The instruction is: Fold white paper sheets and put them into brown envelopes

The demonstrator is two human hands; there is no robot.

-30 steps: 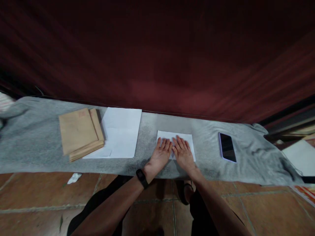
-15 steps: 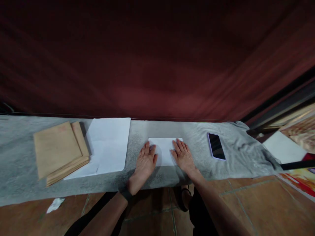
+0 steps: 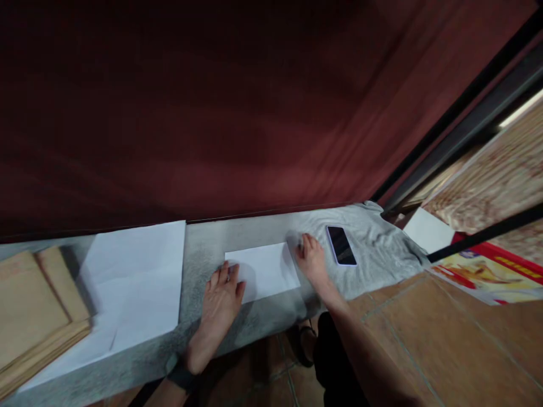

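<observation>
A small white sheet of paper (image 3: 269, 274), possibly folded, lies on the grey cloth in front of me. My left hand (image 3: 221, 295) rests flat over its left edge, fingers apart and open. My right hand (image 3: 311, 259) is just off the paper's right edge, fingers loosely bent and apart, with nothing visible in them. Its fingertips are slightly blurred. To the right of that hand lies a phone (image 3: 341, 246) with a purple edge and dark screen.
Larger white sheets (image 3: 146, 282) lie to the left, partly under a stack of brown envelopes (image 3: 29, 311). The grey cloth (image 3: 203, 249) covers a narrow bench against a dark red curtain-like backdrop (image 3: 237, 175). A red and yellow printed box (image 3: 492, 271) sits on the tiled floor at right.
My right hand has left the paper and moved right, toward the phone, its fingers now bent. My left hand stays on the paper. The view has turned to the right.
</observation>
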